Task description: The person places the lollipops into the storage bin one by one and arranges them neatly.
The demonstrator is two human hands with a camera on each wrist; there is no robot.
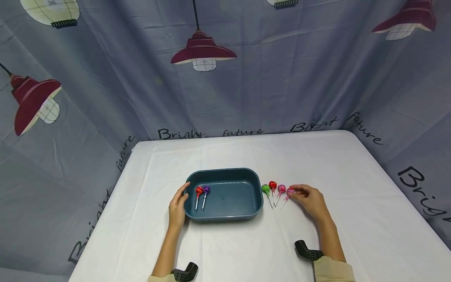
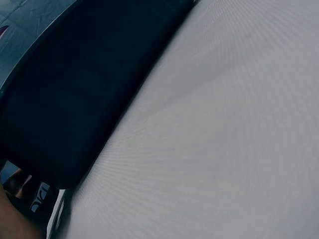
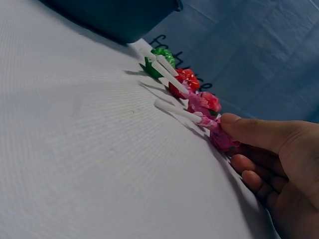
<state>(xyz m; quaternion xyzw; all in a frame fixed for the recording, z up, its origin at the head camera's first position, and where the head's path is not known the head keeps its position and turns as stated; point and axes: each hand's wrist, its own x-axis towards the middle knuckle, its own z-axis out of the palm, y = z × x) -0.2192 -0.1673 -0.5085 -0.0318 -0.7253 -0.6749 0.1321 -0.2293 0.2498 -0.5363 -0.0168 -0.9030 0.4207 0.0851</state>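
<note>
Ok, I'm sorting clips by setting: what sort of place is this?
Probably a makeshift filming booth: lamp-printed fabric on three sides, a white-covered table, and black wrist-worn devices.

Before you hung a grey-blue fabric backdrop (image 1: 253,90), creased and softly folded, continuing along your left and right. You saw printed maroon lamps (image 1: 203,50), pale lanterns (image 1: 53,9) and black lettering (image 1: 243,132) reading "Bright fature" on it. Your white-covered tabletop (image 1: 243,250) had rounded far corners and faint creases.
</note>
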